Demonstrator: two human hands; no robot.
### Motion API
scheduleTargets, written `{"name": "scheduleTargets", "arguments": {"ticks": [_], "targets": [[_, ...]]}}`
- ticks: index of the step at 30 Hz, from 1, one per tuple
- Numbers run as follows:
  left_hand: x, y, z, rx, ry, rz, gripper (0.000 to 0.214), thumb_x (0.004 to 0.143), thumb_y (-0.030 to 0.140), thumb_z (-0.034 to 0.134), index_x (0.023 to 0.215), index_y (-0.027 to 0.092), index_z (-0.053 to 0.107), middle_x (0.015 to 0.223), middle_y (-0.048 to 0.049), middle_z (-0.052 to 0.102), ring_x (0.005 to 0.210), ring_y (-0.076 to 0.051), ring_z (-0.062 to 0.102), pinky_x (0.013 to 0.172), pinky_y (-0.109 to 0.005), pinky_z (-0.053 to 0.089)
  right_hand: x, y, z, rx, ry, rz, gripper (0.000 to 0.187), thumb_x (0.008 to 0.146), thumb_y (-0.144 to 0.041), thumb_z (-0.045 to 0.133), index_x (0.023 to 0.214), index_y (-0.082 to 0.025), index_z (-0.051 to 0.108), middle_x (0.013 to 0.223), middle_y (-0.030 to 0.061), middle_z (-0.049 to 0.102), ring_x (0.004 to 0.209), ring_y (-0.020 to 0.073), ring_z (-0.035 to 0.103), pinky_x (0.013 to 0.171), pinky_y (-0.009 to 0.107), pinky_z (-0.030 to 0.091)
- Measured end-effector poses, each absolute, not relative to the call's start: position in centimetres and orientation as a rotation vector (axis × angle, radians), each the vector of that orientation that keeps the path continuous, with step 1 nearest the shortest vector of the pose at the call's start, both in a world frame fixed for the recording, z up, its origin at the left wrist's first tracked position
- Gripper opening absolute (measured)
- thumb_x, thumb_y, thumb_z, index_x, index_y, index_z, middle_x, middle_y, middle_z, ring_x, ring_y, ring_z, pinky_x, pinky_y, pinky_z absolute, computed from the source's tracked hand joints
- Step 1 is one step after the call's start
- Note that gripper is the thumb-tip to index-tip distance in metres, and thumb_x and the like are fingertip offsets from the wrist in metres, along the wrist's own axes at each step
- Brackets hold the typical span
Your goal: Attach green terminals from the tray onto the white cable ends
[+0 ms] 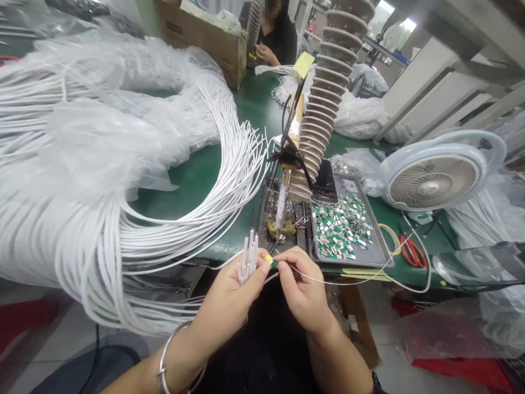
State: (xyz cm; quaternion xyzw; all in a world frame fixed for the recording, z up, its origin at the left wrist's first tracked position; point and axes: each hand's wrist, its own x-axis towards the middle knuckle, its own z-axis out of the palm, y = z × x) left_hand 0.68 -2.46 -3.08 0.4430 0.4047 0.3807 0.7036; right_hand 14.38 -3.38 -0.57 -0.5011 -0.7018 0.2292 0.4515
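My left hand [232,295] is closed round a bunch of white cables [247,262], their ends pointing up. A small yellow piece [268,258] shows at its fingertips. My right hand [302,290] pinches a small green circuit board [274,264] right beside the left fingertips. From the right fingers a thin pale wire [340,283] runs off to the right. Just above both hands, a soldering iron [283,202] is held tip down over a dirty tray with a yellowish sponge [281,227]. Whether the board touches a cable is too small to tell.
A large bundle of white cables [176,241] covers the left of the green table [192,175]. A grey tray [379,249] holds many small boards. Behind are an extraction hose [328,93], a fan [435,175], red-handled pliers [412,253], a cardboard box [197,33] and another person [283,38].
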Motion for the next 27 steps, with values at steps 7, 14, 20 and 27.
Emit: {"name": "scheduleTargets", "arguments": {"ticks": [7,14,20,27], "targets": [[0.5,-2.2,-2.5,1.140,0.948,0.861,0.030,0.084,0.040,0.050,0.085,0.010,0.047,0.096,-0.0071,0.043,0.057,-0.004,0.027,0.048,-0.020,0.023,14.1,-3.4,-0.6,-1.237,-1.669,0.635,0.010,0.080,-0.009,0.048,0.086,-0.011,0.056,0.077,0.0029,0.052,0.071,0.0049,0.049,0.062,0.017,0.042],[0.7,-1.9,-1.9,1.175,0.916,0.884,0.022,0.082,0.033,0.051,0.080,0.010,0.048,0.095,-0.0076,0.046,0.082,-0.011,0.045,0.069,-0.020,0.035,13.9,-3.5,-0.6,-1.238,-1.574,0.695,0.006,0.079,-0.011,0.048,0.076,-0.010,0.054,0.071,0.0029,0.050,0.065,0.0034,0.047,0.057,0.013,0.040],[0.6,-1.9,-2.1,1.329,0.921,0.892,0.024,0.085,0.033,0.048,0.078,0.010,0.050,0.097,-0.0079,0.050,0.088,-0.011,0.047,0.080,-0.018,0.037,13.7,-3.1,-0.8,-1.181,-1.428,0.891,0.009,0.080,-0.013,0.048,0.074,-0.007,0.050,0.068,0.0019,0.047,0.061,0.0007,0.044,0.055,0.010,0.037],[0.6,-1.8,-2.2,1.382,0.947,0.892,0.025,0.087,0.035,0.047,0.081,0.011,0.050,0.095,-0.0063,0.050,0.088,-0.010,0.046,0.080,-0.018,0.036,13.8,-3.6,-0.7,-1.274,-1.585,0.679,0.009,0.079,-0.012,0.048,0.072,-0.008,0.052,0.068,0.0036,0.046,0.060,0.0033,0.043,0.052,0.014,0.037]]}}
